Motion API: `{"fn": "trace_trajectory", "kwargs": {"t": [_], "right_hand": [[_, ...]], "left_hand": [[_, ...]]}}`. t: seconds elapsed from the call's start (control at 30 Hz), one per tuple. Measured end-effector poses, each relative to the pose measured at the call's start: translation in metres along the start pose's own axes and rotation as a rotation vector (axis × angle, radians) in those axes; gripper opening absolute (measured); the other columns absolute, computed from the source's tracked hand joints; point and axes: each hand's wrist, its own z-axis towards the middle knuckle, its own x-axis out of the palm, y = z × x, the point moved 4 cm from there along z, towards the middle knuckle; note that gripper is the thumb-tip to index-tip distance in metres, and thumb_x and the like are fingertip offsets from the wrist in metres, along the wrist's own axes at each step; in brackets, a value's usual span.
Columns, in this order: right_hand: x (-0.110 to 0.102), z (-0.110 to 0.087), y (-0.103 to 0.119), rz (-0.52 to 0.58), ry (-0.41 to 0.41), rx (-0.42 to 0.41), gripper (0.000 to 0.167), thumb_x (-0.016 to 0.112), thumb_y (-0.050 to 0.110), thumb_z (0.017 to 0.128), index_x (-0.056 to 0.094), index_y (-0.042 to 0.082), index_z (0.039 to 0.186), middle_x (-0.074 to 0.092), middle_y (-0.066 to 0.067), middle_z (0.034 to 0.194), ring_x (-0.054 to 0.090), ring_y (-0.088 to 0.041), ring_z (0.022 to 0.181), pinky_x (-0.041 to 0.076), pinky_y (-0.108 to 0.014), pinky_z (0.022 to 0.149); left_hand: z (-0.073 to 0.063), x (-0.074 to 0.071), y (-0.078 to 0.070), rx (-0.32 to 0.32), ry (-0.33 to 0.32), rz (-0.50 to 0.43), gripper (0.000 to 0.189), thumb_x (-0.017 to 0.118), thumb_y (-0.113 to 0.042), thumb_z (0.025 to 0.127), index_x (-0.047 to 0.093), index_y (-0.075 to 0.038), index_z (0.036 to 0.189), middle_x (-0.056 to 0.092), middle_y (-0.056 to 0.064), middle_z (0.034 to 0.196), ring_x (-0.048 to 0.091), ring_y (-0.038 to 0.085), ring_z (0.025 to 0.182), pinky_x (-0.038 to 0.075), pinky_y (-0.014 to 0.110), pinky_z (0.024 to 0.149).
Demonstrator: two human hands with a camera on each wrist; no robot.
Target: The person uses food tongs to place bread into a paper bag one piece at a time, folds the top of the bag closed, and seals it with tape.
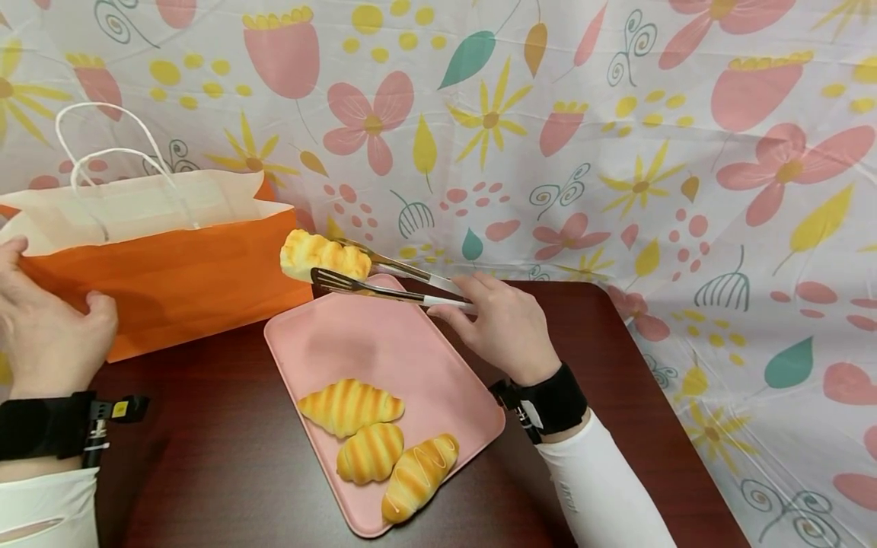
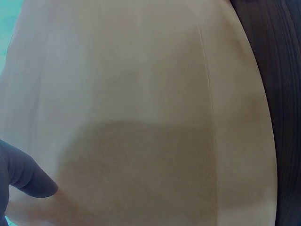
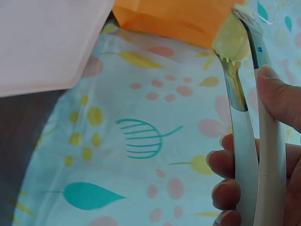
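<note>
My right hand (image 1: 503, 327) grips the white handles of a pair of metal tongs (image 3: 244, 155). Between the slotted tips is a pale yellow bread roll (image 1: 322, 257) with a ridged top. It hangs beyond the far edge of a pink tray (image 1: 438, 380), close to the right end of an orange paper bag (image 1: 199, 281). My left hand (image 1: 55, 327) rests against the bag's near left side, its thumb (image 2: 33, 176) laid on the paper in the left wrist view. Below, the tray bears two striped croissants (image 1: 352, 407) (image 1: 370, 454) and a bread roll with white icing lines (image 1: 419, 477).
The bag stands upright with its white-lined top spread and two white handles (image 1: 123, 152) raised. Tray and bag stand on a dark brown table (image 1: 219, 457). A flower-patterned cloth (image 1: 617, 99) hangs behind the table and along its right side.
</note>
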Motion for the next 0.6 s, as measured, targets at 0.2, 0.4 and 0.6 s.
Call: {"fn": "trace_trajectory", "kwargs": {"t": [0.2, 0.4, 0.6], "right_hand": [[-0.017, 0.02, 0.002, -0.021, -0.03, -0.033, 0.051, 0.086, 0.051, 0.095, 0.08, 0.01, 0.124, 0.073, -0.004, 0.094, 0.066, -0.027, 0.064, 0.054, -0.047, 0.056], [-0.028, 0.046, 0.006, -0.044, -0.052, -0.074, 0.05, 0.084, 0.051, 0.097, 0.079, 0.009, 0.124, 0.072, -0.006, 0.093, 0.063, -0.028, 0.061, 0.051, -0.046, 0.053], [-0.03, 0.075, 0.009, -0.076, -0.034, -0.118, 0.052, 0.081, 0.054, 0.098, 0.078, 0.01, 0.125, 0.078, -0.008, 0.107, 0.062, -0.03, 0.061, 0.051, -0.046, 0.052]], "left_hand": [[0.002, 0.002, 0.004, -0.01, 0.007, 0.005, 0.081, 0.05, -0.021, 0.101, 0.014, -0.019, 0.173, 0.008, 0.023, 0.175, 0.008, 0.039, 0.161, 0.006, 0.05, 0.133], [0.004, 0.003, 0.007, -0.054, 0.029, 0.014, 0.082, 0.049, -0.023, 0.101, 0.01, -0.023, 0.174, 0.005, 0.02, 0.175, 0.006, 0.038, 0.162, 0.004, 0.052, 0.134], [0.005, 0.004, 0.01, -0.054, 0.023, 0.003, 0.082, 0.049, -0.025, 0.102, 0.011, -0.023, 0.174, 0.007, 0.021, 0.176, 0.008, 0.037, 0.162, 0.006, 0.048, 0.134]]}}
